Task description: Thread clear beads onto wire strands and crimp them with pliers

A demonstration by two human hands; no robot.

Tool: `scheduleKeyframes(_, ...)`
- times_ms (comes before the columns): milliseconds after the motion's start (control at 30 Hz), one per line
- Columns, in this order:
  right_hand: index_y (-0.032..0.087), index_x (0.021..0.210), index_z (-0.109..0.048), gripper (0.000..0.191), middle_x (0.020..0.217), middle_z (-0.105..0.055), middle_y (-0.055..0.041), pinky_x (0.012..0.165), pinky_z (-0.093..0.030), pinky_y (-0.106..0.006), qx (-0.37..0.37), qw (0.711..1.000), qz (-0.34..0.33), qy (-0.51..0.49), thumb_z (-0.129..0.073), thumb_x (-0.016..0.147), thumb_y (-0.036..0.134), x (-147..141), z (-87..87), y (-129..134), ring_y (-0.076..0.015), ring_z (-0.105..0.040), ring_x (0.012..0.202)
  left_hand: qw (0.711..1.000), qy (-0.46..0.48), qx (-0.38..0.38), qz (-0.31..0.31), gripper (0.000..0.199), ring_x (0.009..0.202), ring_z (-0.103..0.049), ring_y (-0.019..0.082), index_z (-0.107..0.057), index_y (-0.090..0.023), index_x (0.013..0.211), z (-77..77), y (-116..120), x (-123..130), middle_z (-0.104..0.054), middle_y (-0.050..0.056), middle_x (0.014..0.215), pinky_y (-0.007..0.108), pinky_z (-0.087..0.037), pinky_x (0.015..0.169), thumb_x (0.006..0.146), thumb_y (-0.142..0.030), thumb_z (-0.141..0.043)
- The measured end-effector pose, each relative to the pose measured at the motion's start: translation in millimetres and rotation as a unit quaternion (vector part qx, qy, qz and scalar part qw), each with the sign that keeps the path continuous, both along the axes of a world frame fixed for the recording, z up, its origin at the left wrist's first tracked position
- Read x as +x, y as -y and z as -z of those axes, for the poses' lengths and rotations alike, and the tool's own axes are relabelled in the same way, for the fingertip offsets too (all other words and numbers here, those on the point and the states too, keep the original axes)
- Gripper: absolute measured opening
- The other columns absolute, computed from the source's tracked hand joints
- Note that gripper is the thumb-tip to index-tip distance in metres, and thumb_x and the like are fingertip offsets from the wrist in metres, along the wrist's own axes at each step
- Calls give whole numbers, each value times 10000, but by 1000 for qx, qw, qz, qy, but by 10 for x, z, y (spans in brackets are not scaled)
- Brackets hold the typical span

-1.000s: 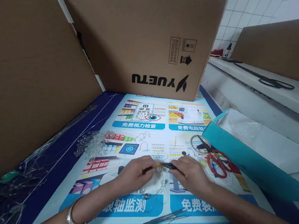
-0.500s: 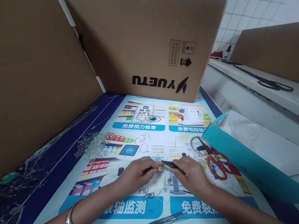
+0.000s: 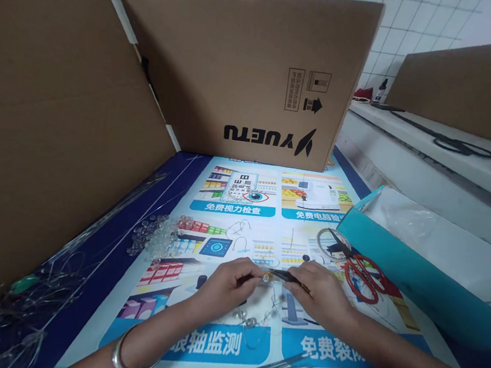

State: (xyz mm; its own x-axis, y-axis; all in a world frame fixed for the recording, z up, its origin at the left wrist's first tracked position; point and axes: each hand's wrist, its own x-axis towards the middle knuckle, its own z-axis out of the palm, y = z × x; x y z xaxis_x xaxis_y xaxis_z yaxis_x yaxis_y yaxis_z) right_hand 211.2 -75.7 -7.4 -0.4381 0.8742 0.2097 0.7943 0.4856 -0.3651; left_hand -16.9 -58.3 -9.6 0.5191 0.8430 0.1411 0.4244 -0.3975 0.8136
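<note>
Pliers (image 3: 283,276) in right hand (image 3: 322,291), bead (image 3: 266,278) (clear) at left hand (image 3: 231,281)

The board (image 3: 242,59) at the sheet (image 3: 90,340)'s far edge is matt brown cardboard. The beads (image 3: 153,237) by its left edge are clear and shiny. The pliers (image 3: 284,276) are dark metal. By the right edge, the box (image 3: 399,275) is smooth card, the bag (image 3: 409,221) inside crinkly plastic

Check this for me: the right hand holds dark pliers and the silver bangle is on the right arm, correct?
Not quite: the silver bangle is on the left arm, as the head view shows. The right hand does hold the dark pliers.
</note>
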Motion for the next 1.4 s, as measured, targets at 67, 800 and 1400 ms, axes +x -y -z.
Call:
scheduleKeyframes(67, 200, 930, -602, 208, 829, -604, -44, 717, -382, -282, 6, 1000, 2, 10, -473, 854, 346, 11, -23, 3, -181, -518, 822, 1000, 0, -3, -5, 131, 690, -533, 120, -600, -179, 820, 8, -3, 1, -576, 11, 761, 220, -389, 617, 819, -163, -471)
scheduleKeyframes(800, 213, 938, -610, 220, 799, -614, -41, 699, -399, -277, -10, 999, -8, 32, -467, 858, 359, 39, -113, -4, -179, -538, 785, 999, 36, -34, 1, 142, 676, -515, 118, -606, -168, 809, -48, -10, -26, -567, 10, 739, 221, -386, 617, 831, -183, -467)
scheduleKeyframes(1400, 203, 921, -614, 234, 839, -627, -56, 732, -397, -277, 26, 999, -25, 30, -471, 856, 377, 20, -141, -6, -177, -540, 818, 1000, -15, 0, 22, 106, 691, -518, 123, -573, -178, 807, -18, -21, -13, -561, 8, 752, 224, -388, 627, 811, -151, -470)
